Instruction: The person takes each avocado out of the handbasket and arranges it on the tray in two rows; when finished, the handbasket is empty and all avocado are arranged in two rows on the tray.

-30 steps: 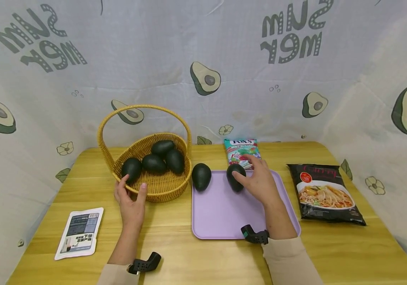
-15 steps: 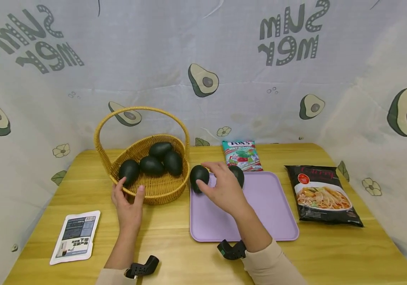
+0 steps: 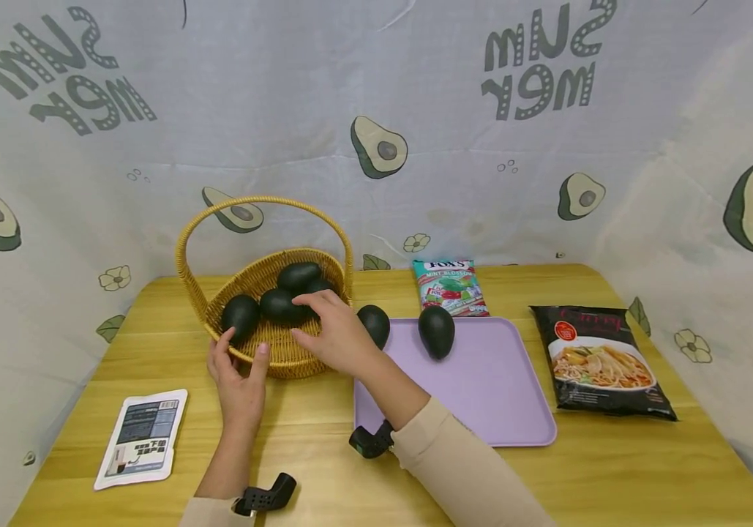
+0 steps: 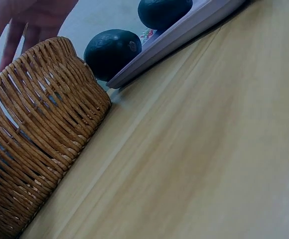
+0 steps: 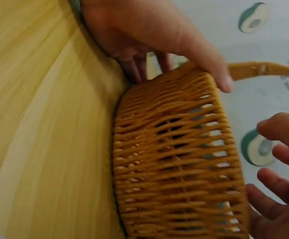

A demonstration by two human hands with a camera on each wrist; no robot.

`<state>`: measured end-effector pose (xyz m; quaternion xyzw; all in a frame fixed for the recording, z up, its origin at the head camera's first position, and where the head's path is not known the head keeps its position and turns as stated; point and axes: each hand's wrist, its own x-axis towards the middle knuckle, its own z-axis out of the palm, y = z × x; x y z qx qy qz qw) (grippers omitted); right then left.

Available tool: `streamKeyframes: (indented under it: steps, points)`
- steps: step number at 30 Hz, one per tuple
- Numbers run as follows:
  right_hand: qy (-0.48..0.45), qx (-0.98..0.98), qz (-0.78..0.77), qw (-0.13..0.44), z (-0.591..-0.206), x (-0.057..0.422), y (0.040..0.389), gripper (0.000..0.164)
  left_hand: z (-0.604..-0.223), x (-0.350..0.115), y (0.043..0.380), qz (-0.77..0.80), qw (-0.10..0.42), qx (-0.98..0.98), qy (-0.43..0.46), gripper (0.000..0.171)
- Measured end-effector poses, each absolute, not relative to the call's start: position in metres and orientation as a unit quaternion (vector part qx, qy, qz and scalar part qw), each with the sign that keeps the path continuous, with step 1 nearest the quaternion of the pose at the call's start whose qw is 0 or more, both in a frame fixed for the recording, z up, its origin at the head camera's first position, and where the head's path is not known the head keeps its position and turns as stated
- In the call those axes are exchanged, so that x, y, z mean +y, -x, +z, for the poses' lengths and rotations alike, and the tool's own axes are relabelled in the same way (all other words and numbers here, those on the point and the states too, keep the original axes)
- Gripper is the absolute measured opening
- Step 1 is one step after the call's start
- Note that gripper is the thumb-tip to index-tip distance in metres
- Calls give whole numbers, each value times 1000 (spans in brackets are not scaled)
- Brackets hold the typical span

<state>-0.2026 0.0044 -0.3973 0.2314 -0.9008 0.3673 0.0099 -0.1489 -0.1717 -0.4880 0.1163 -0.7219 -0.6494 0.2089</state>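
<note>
A yellow wicker basket [image 3: 300, 368] with a tall handle holds several dark green avocados [image 3: 240, 316]. My left hand [image 3: 239, 384] holds the basket's near left rim; in the right wrist view its thumb lies at the rim and its fingers go round the outer wall. My right hand [image 3: 343, 338] hovers over the basket's right side, fingers apart and holding nothing visible, close to the avocados inside. It partly hides them. One avocado [image 3: 374, 323] sits at the purple tray's [image 3: 475, 388] far left corner. Another avocado [image 3: 437, 331] lies on the tray near its far edge.
Behind the tray lies a Fox's candy bag [image 3: 450, 287]. A black noodle packet [image 3: 603, 362] is to the tray's right. At the left of the wooden table [image 3: 310, 446] lies a white flat packet [image 3: 141, 439]. A printed curtain [image 3: 271, 117] hangs behind.
My right hand has moved left, from the avocado on the tray, past the one at the tray's corner, to over the basket. Both avocados stay in place. My left hand remains at the basket.
</note>
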Motion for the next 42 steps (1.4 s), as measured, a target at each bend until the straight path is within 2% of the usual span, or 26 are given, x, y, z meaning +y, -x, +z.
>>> streamKeyframes:
  steps: [8, 16, 35, 42]
  points:
    - [-234, -915, 325, -48, -407, -36, 236, 67, -487, -173, 146, -644, 211, -725, -118, 66]
    - [-245, -917, 305, -70, -415, -38, 252, 74, -490, -170, 147, -642, 220, -727, -106, 64]
    - [-271, -932, 230, -65, -422, -48, 252, 64, -489, -171, 146, -644, 222, -723, -111, 64]
    - [-263, -928, 261, -32, -420, -46, 253, 69, -489, -171, 148, -643, 217, -725, -113, 66]
